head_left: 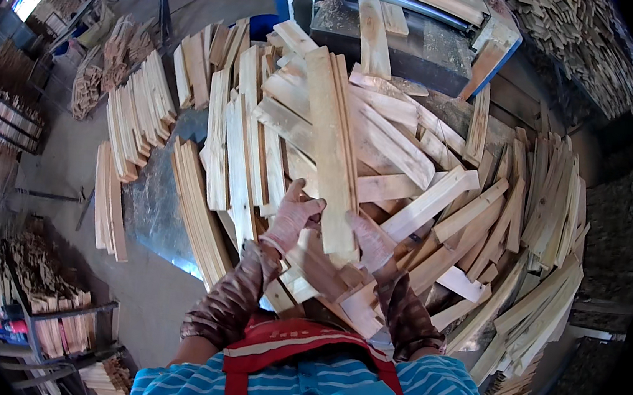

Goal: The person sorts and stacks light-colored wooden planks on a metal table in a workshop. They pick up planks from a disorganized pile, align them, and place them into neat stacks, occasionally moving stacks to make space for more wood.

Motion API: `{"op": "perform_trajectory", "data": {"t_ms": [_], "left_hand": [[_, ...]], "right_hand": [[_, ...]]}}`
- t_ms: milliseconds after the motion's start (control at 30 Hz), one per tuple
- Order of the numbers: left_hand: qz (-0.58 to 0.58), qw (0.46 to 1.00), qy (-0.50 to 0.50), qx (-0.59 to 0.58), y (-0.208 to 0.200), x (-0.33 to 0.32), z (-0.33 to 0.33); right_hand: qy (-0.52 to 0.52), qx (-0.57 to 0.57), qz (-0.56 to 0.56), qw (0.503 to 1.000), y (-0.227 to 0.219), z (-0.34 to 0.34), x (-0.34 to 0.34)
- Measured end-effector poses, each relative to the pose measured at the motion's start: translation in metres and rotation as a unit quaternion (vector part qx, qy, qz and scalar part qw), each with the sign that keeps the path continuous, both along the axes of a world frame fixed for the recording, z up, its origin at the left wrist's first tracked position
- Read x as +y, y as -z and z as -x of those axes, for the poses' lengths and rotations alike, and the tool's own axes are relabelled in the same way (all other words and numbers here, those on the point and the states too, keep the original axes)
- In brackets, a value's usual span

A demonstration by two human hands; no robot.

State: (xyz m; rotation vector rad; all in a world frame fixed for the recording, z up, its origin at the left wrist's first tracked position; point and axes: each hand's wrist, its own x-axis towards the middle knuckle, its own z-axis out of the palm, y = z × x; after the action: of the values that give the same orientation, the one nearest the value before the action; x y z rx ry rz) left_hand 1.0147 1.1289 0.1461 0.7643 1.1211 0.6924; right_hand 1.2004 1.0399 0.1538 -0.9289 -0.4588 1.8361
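Observation:
Both my hands wear pale, thin gloves, with dark brown sleeve covers on the forearms. A small stack of long wooden boards [330, 145] stretches away from me, its near end between my hands. My left hand [295, 217] is closed at the stack's left edge, fingers curled against the wood. On the opposite edge, my right hand [372, 242] grips the stack near its end; some of its fingers are hidden. Beneath and around lie loose boards [428, 201], crossing at many angles. More boards [241, 143] lie roughly side by side on the left.
A machine [395, 40] with a roller stands at the far side, one board [373, 38] sticking out of it. Neat rows of boards [140, 113] line the metal table's [162, 197] left side. Board piles [555, 199] crowd the right. Racks of wood [52, 293] stand at left.

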Motion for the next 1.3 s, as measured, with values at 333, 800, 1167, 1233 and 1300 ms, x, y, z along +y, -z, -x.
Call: {"op": "perform_trajectory", "data": {"t_ms": [333, 800, 1167, 1233, 1300], "left_hand": [[-0.010, 0.999, 0.010, -0.039, -0.018, -0.079, 0.065], [-0.060, 0.796, -0.246, 0.550, 0.079, -0.105, 0.527], [0.065, 0.729, -0.206, 0.649, 0.188, 0.034, 0.855], [0.096, 0.782, -0.218, 0.576, 0.230, 0.022, 0.893], [0.127, 0.832, -0.270, 0.468, 0.258, 0.015, 0.915]], "right_hand": [[-0.033, 0.029, 0.003, 0.999, -0.016, 0.029, -0.049], [-0.261, -0.239, -0.107, 0.929, 0.021, 0.295, -0.017], [-0.257, -0.516, -0.137, 0.805, 0.130, 0.651, 0.152], [-0.271, -0.574, -0.170, 0.754, 0.152, 0.706, 0.171], [-0.308, -0.591, -0.177, 0.724, 0.167, 0.741, 0.179]]}}
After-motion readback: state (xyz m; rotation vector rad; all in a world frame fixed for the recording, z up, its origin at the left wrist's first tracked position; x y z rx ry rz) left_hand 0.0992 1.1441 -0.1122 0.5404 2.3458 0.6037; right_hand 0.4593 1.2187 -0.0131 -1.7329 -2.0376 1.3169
